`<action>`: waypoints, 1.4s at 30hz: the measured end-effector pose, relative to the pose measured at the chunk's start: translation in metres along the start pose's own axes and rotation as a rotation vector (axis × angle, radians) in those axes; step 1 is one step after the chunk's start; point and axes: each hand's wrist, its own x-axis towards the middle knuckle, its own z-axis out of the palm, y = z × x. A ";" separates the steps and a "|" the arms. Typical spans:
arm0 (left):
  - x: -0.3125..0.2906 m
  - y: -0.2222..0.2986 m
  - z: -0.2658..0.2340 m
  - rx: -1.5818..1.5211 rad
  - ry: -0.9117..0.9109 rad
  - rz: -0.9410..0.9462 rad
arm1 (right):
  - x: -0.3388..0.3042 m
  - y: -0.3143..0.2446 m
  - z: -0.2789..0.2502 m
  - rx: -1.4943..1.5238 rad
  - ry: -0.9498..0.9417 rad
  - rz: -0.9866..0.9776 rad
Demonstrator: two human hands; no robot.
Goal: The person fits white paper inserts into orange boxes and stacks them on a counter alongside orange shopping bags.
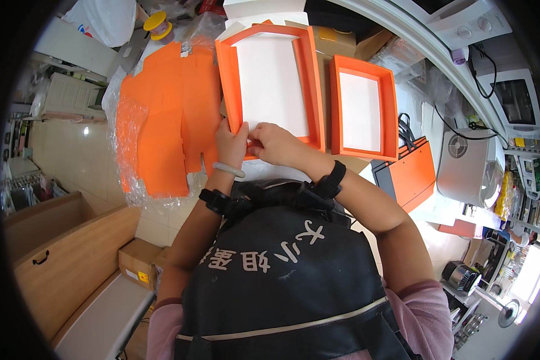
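Note:
A large orange cardboard box tray (311,78) with a white inner floor lies in front of me, its walls standing up. At its near left corner my left hand (231,143) grips the side wall, with the thumb laid along the corner. Close beside it, my right hand (273,143) has its fingers curled over the near wall, pinching the orange cardboard next to that corner. The undersides of both hands' grips are hidden. To the left lies a stack of flat orange cardboard blanks (162,114), partly wrapped in clear plastic.
A smaller orange box tray (389,108) stands to the right. Beyond it are an orange and black paper bag (411,174) and a white appliance (469,165). A yellow tape spool (158,26) sits at the far left. Brown cardboard boxes (139,264) rest lower left.

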 end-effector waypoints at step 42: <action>0.005 -0.001 -0.002 0.268 -0.152 0.180 | -0.011 -0.003 0.001 -0.459 0.064 -0.091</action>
